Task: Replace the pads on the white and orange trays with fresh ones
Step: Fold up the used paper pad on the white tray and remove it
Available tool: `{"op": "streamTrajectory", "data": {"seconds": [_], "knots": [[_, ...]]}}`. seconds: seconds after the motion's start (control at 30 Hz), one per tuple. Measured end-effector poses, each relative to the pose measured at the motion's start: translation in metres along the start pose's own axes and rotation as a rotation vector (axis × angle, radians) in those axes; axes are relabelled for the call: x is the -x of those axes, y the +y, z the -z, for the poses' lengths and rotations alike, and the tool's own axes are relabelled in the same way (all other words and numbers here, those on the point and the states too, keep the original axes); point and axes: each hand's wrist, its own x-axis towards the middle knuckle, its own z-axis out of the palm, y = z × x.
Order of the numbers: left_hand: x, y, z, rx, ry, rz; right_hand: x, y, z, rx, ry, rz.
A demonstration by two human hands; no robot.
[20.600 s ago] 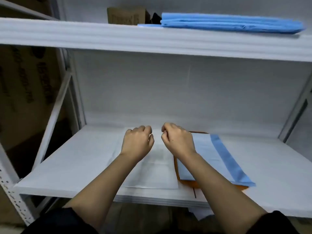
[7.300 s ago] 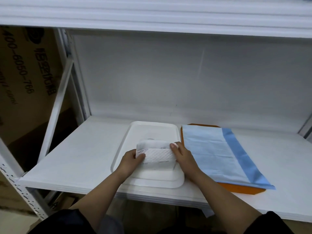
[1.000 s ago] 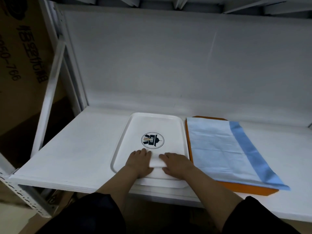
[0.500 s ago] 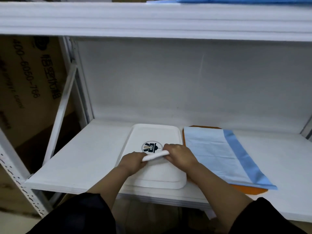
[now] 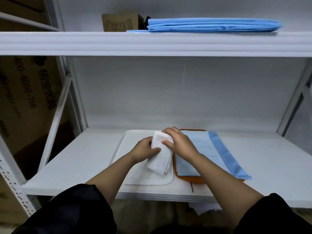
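Head view: both hands hold a folded white pad (image 5: 159,155) over the white tray (image 5: 125,155).

The left hand (image 5: 143,149) grips the pad's left edge; the right hand (image 5: 179,143) pinches its top end from the 2 o'clock side, and the pad hangs tilted above the tray's right half. The orange tray (image 5: 190,179) lies just beside at 3 o'clock on the lower shelf (image 5: 81,159), under a blue pad (image 5: 207,154). Folded blue pads (image 5: 212,25) and a cardboard box (image 5: 120,21) sit on the upper shelf (image 5: 152,43) at 12 o'clock.
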Motion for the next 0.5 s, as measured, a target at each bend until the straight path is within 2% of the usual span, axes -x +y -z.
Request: {"op": "streamTrajectory", "data": {"seconds": [0.23, 0.33, 0.5], "knots": [[0.007, 0.034, -0.024, 0.236, -0.013, -0.036, 0.026, 0.005, 0.034, -0.03, 0.038, -0.098], [0.011, 0.042, -0.035, 0.21, -0.051, -0.071, 0.04, 0.008, 0.046, -0.028, 0.026, -0.135], [0.022, 0.051, -0.052, 0.106, -0.016, -0.122, 0.072, 0.01, 0.049, 0.061, -0.01, -0.154]]}}
